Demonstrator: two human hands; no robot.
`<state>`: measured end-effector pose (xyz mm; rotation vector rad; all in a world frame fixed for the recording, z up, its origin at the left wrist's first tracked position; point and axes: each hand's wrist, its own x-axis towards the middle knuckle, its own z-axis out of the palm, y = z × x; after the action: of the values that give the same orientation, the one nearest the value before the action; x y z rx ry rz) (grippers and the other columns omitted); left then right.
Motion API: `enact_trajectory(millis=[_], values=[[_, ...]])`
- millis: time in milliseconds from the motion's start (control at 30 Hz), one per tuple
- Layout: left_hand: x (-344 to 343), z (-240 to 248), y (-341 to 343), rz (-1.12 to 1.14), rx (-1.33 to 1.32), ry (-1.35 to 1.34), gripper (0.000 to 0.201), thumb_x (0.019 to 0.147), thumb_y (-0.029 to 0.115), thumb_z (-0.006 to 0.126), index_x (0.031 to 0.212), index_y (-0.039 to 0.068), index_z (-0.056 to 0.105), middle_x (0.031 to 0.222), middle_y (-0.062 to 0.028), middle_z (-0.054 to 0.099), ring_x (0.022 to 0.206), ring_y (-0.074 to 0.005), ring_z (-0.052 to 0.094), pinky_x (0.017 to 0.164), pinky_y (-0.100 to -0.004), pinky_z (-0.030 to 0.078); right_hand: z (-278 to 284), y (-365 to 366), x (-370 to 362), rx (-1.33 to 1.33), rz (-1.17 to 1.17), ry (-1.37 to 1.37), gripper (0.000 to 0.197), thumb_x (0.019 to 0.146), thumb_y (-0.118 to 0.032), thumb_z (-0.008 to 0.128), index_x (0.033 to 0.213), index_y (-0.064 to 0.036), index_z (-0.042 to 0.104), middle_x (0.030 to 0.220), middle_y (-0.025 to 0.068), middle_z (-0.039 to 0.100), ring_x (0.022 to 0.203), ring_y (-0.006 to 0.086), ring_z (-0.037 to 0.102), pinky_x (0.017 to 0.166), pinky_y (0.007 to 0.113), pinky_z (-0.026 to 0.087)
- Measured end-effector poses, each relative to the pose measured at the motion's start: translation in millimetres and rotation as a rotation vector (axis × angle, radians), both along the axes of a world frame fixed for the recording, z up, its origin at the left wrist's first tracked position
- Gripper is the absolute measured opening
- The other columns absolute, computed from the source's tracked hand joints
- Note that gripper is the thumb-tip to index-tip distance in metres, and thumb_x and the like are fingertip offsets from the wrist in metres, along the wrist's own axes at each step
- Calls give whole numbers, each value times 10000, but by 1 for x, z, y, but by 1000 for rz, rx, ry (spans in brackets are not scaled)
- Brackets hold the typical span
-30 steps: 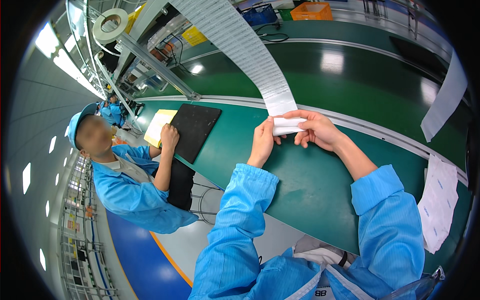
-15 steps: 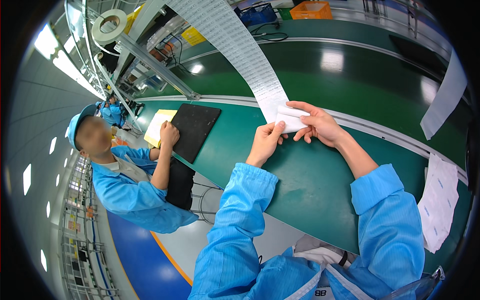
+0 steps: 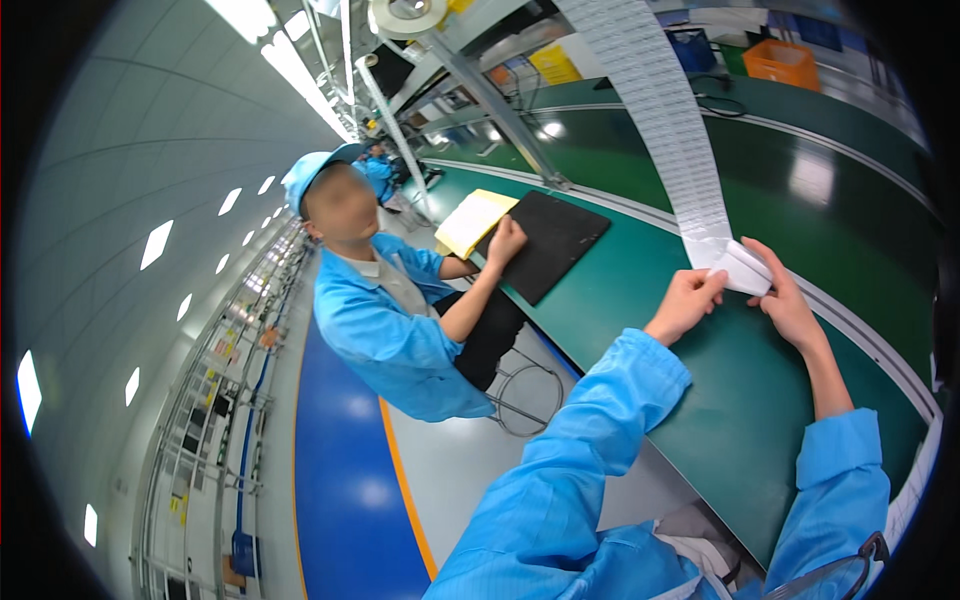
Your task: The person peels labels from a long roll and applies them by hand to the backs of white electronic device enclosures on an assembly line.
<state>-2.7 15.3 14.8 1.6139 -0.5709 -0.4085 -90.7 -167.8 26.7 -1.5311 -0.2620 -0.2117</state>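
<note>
Over the green table [image 3: 740, 420], a folded white sheet [image 3: 742, 268] is gripped between my two hands. My left hand [image 3: 688, 303] pinches its lower left corner between thumb and fingers. On the other side, my right hand [image 3: 788, 302] holds the right edge, with its index finger along the top and the thumb below. A long, printed pale strip [image 3: 665, 120] hangs down from above, and its lower end meets the folded sheet. Whether the two are one piece, I cannot tell.
To my left a co-worker in a blue jacket [image 3: 390, 330] sits with a fist over a black mat [image 3: 550, 245], beside a yellow-edged pad [image 3: 475, 222]. A stool [image 3: 530, 395] stands below. Beyond the table's metal rail are a green belt surface [image 3: 800, 230] and an orange crate [image 3: 780, 65].
My view has swung left, so the table, strip and co-worker appear farther right. Both hands keep hold of the folded sheet, which is now tilted differently.
</note>
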Motion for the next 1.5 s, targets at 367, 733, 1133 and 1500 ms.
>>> enact_trajectory(millis=[367,733,1133,1500], values=[[4,8,1,-22,-49,40,345,969,273,586,714,42,617,665,7,576,586,-56,493,544,-208,393,0,-1,-1,-678,-369,-231,887,667,182,397,1468,-199,400,1282,236,521,1215,401,486,973,455,444],[3,6,4,-80,-182,127,268,1002,253,510,858,54,617,664,-25,592,591,-111,579,519,-228,413,-3,11,-5,-864,-440,-261,903,696,137,488,1504,-233,326,1151,296,553,1157,427,518,968,448,457],[1,9,5,-138,-270,219,315,998,251,484,1197,31,592,736,-36,610,612,-107,574,539,-226,420,-11,7,7,-590,-372,-184,817,880,33,455,1554,-118,18,684,213,613,620,380,600,675,439,493],[0,12,7,-159,-172,187,482,988,208,489,1437,67,386,780,-73,643,615,-124,609,538,-216,444,6,11,-3,-128,-296,-45,704,920,12,418,1554,-167,169,653,71,550,425,107,481,438,265,431]])
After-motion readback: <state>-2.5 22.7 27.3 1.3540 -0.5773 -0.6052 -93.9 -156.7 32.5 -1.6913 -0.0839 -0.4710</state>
